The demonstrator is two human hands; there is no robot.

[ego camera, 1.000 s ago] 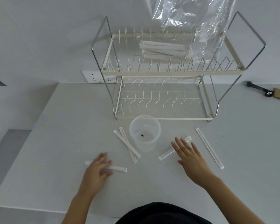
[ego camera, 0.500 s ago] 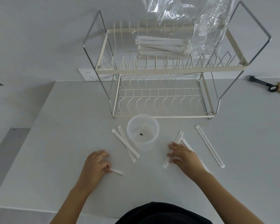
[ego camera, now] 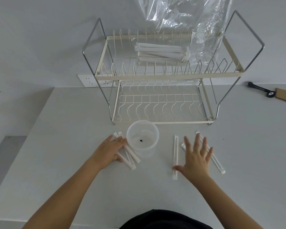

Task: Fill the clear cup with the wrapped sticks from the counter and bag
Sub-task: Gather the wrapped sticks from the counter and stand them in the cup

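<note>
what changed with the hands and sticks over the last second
The left hand slid its lone stick right to join the pair beside the clear cup and now lies flat on those sticks. The right hand turned one stick nearly upright, let go and now spreads open over the other two. The cup, the dish rack and the bagged sticks stayed put.

Left hand (ego camera: 111, 150) lies flat, fingers together; right hand (ego camera: 196, 158) hovers, fingers splayed.
</note>
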